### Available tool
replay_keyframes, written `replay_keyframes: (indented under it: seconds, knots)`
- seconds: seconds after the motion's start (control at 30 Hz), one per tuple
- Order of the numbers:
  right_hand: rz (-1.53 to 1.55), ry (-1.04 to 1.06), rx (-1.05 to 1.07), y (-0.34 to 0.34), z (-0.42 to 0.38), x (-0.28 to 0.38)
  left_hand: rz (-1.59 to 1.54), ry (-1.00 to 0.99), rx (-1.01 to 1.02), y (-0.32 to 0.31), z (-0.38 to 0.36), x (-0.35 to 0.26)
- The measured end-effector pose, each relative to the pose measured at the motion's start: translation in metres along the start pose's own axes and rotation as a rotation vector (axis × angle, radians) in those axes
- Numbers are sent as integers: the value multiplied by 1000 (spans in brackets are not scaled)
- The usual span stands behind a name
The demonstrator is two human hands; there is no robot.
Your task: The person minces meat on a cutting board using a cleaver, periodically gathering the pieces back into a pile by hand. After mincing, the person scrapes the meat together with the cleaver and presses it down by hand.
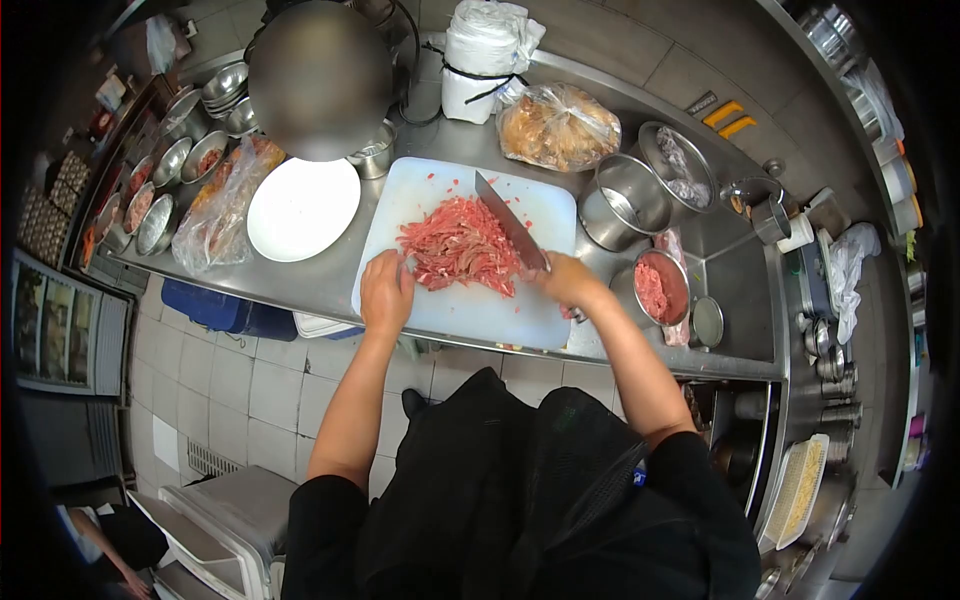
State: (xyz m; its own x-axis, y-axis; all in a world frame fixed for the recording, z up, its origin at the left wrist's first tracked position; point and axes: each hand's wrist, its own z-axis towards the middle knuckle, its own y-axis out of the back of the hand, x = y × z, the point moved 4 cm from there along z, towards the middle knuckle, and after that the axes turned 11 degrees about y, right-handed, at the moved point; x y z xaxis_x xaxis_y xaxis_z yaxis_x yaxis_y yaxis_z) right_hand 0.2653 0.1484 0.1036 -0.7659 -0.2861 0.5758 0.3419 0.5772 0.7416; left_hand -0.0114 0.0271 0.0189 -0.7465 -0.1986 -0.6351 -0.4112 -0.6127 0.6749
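A pile of sliced raw red meat lies in the middle of a white cutting board on a steel counter. My right hand grips the handle of a large kitchen knife, whose blade points away from me over the right side of the meat. My left hand rests on the board at the pile's near left edge, fingers curled against the meat.
An empty white plate sits left of the board, beside a plastic bag of food. Right of the board stand a steel pot, a bowl of minced meat and a bagged food bundle. Small steel bowls line the far left.
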Motion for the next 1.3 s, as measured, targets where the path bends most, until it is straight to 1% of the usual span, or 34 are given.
replay_keyframes:
  seconds: [0.03,0.07,0.1,0.17,0.2,0.23,0.3,0.33,0.37,0.4,0.43,0.47,0.53,0.63,0.67,0.73,0.77,0.83,0.87,0.93,1.03,1.17,1.23,1.27,1.3]
  knots:
    - [-50,25,4,7,-2,3,-6,-7,-18,0,1,-1]
    - [-10,22,-32,14,-6,5,-12,-12,-36,-1,1,-1]
    - [-14,21,-25,13,-6,4,-13,-4,-35,-2,0,-1]
    - [128,-24,-88,8,-6,0,-29,-22,-49,2,1,-3]
    - [43,-20,-44,-16,10,-24,-35,-35,-51,0,1,-3]
    - [47,-25,-64,-17,16,-31,-21,-25,-32,-2,0,2]
    - [-17,39,38,-17,24,-37,-13,-28,-2,-5,-2,2]
    - [73,-45,149,-7,11,-18,-17,-14,-3,-3,-2,0]
    - [82,-53,131,-8,10,-19,-23,-2,-8,-2,0,-2]
    - [86,-15,97,-8,9,-20,-14,3,10,-2,0,-2]
    - [89,21,64,-9,7,-22,-20,-14,18,-3,-1,-2]
    - [98,13,50,-11,4,-26,-10,-24,4,-2,-1,-2]
    - [4,61,-57,-11,-2,-28,3,-25,-1,-1,-2,-2]
    - [45,71,-95,-10,-20,-35,3,-20,8,-2,0,-1]
    - [47,70,-93,-10,-28,-37,5,-19,10,-3,-1,0]
    - [240,-38,-90,-11,-46,-39,8,-42,-4,-4,-1,0]
    - [244,-38,-88,-18,-48,-42,12,-41,-1,-4,-1,0]
    - [42,48,-254,-22,-49,-49,25,-49,-1,-5,-1,0]
    - [45,46,-255,-27,-47,-53,26,-51,2,-5,-1,0]
    - [-48,114,-382,-28,-47,-50,50,-65,-11,-4,0,-1]
    - [-46,94,-414,-28,-46,-52,48,-78,-6,-2,-1,-3]
    - [-93,128,-337,-22,-36,-54,50,-75,-3,-1,-1,-5]
    - [87,5,-96,-10,-26,-52,17,-55,-1,-2,1,-3]
    - [122,37,-101,4,-28,-42,-12,-65,-37,0,0,-5]
    - [126,28,-104,10,-23,-43,-15,-69,-28,0,-2,-9]
